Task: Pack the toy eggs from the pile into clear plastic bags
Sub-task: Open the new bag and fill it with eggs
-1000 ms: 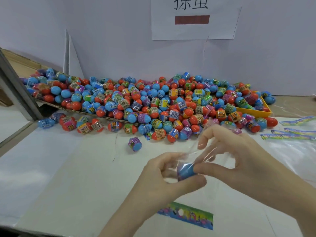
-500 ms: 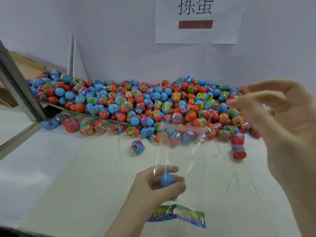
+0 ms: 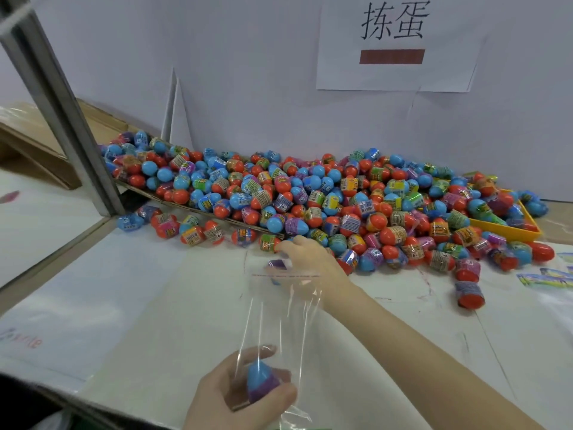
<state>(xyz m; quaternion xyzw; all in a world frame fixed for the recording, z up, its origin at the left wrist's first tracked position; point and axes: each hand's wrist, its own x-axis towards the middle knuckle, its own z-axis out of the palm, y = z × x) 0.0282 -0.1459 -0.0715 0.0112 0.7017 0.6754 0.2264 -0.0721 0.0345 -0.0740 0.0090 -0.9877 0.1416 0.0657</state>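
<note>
A: What are the hands doing?

B: The left hand [image 3: 238, 395] sits low and near, its fingers curled round the bottom of a clear plastic bag [image 3: 279, 330], pinching a blue and purple toy egg [image 3: 260, 381] through the film. The right hand [image 3: 305, 259] is stretched far forward at the front edge of the pile [image 3: 310, 193], over a lone purple egg [image 3: 277, 264] lying on the desk [image 3: 139, 305]. Its fingers bend down toward that egg, but I cannot tell whether they grip it.

A: And the bag itself?

B: It stands upright from the left hand, its open mouth at the top, just in front of the right wrist. One egg lies inside, at the bottom.

A: Where is the pile?

B: Against the back wall, a broad heap of orange and blue eggs with printed bands, partly resting on a tilted cardboard sheet [image 3: 198, 209]. To the right a yellow tray [image 3: 508, 232] holds more eggs, and colourful paper strips [image 3: 545, 279] lie near the desk's right edge.

A: Anything above?

B: A white paper sign [image 3: 393, 45] with two characters and a dark red bar.
</note>
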